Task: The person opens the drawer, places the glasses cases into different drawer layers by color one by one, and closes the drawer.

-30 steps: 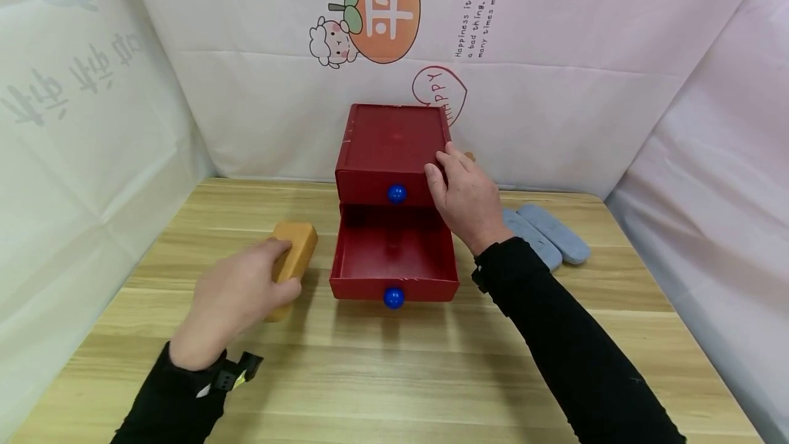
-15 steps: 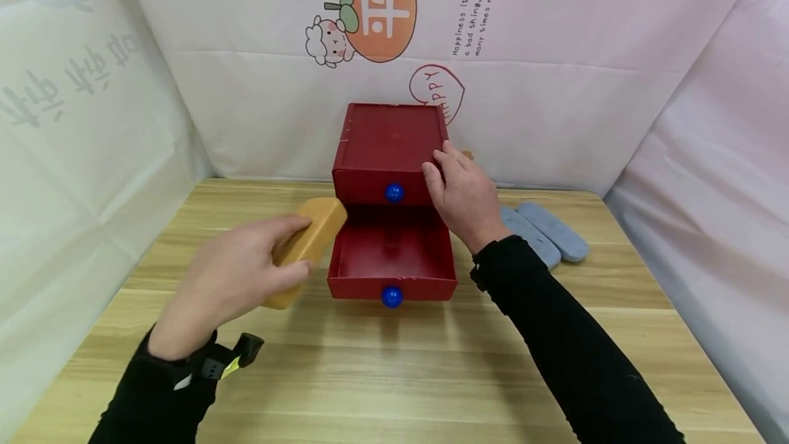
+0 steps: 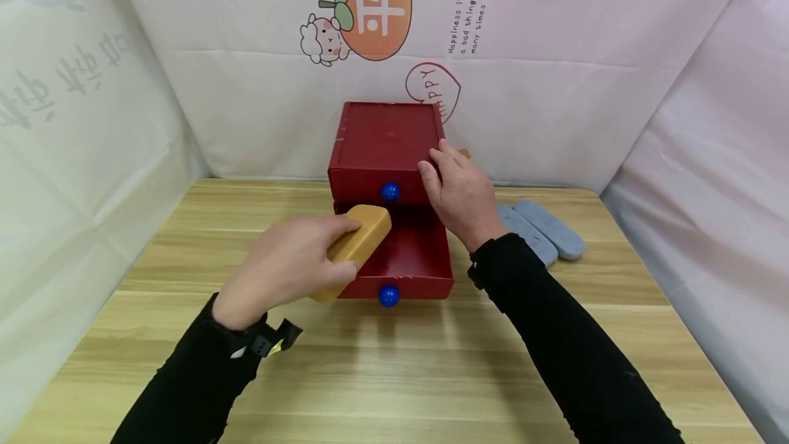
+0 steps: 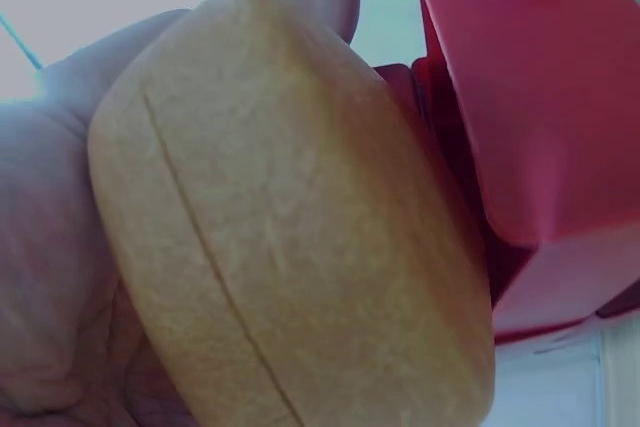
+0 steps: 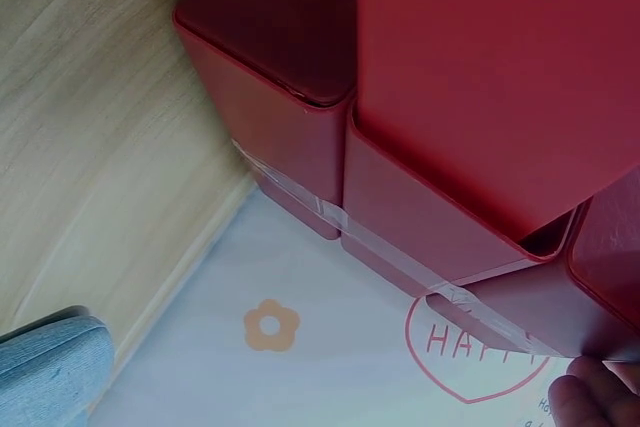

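A tan, rounded block with a seam line (image 4: 290, 217) is gripped by my left hand (image 3: 290, 259), thumb on the near side and fingers on the far side. It is tilted above the left side of the pulled-out lower drawer (image 3: 425, 286). Behind that drawer stands the red drawer cabinet (image 3: 385, 136), its upper drawer pushed in; both drawers have blue knobs. My right hand (image 3: 462, 197) rests on the cabinet's top right edge, fingers extended. In the right wrist view, only some fingers (image 5: 590, 397) appear at the lower right corner.
Two blue-grey oblong pieces (image 3: 548, 228) lie on the wooden table (image 3: 382, 375) right of the cabinet. White printed cloth (image 3: 259, 101) hangs behind and on both sides. Clear tape (image 5: 380, 252) runs across the cabinet's side.
My left hand has lifted the tan block off the table and carried it right, over the open lower drawer. The right hand stays on the cabinet.
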{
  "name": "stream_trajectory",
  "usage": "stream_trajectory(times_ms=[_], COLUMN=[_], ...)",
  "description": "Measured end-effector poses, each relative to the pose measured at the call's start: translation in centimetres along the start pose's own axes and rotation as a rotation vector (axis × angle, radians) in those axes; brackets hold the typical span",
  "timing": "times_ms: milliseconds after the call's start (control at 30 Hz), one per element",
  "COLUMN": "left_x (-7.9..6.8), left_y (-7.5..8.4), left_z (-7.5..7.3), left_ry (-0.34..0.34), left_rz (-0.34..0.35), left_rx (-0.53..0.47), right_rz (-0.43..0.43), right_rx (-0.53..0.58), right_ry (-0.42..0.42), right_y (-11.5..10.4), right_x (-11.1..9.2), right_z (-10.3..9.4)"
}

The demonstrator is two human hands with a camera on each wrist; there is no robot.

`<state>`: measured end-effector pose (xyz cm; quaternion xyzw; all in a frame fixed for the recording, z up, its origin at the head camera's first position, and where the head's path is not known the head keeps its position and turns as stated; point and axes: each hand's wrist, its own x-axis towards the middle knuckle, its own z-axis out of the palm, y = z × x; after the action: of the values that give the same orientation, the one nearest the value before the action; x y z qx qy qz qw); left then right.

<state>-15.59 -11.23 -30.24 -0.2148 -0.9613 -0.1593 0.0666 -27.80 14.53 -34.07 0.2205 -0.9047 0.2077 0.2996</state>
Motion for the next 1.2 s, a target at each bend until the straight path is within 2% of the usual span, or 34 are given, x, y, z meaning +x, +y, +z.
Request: stream_trajectory(times_ms=[167,367,533,667,933,1200], left_x=[1.5,3.1,4.6,5.7,7.3,8.0], left_y=[0.6,1.2,1.5,1.8,2.5,3.6], left_z=[0.4,0.7,1.1,1.5,2.9,4.1], left_ry=[-0.024,-0.103,-0.194,-0.237,-0.243,-0.244], left_rz=[0.031,0.07,0.056,0.03,-0.004,-0.07], left_rx=[0.041,0.033,0.007,0.003,0.023,0.052], right_rz=[-0.014,-0.025,-0.031,-0.027,-0.034,-0.024], right_rx=[-0.003,0.003,-0.004,-0.002,-0.007,0.0], right_ry=[0.015,0.032,0.036,0.035,0.055,0.046], right_y=[0.0,0.0,0.0,0.0,0.2,0.3], right_x=[0.0,0.1,0.1,0.0,-0.1,-0.1], right_z=[0.0,0.1,0.2,0.2,0.3,0.3])
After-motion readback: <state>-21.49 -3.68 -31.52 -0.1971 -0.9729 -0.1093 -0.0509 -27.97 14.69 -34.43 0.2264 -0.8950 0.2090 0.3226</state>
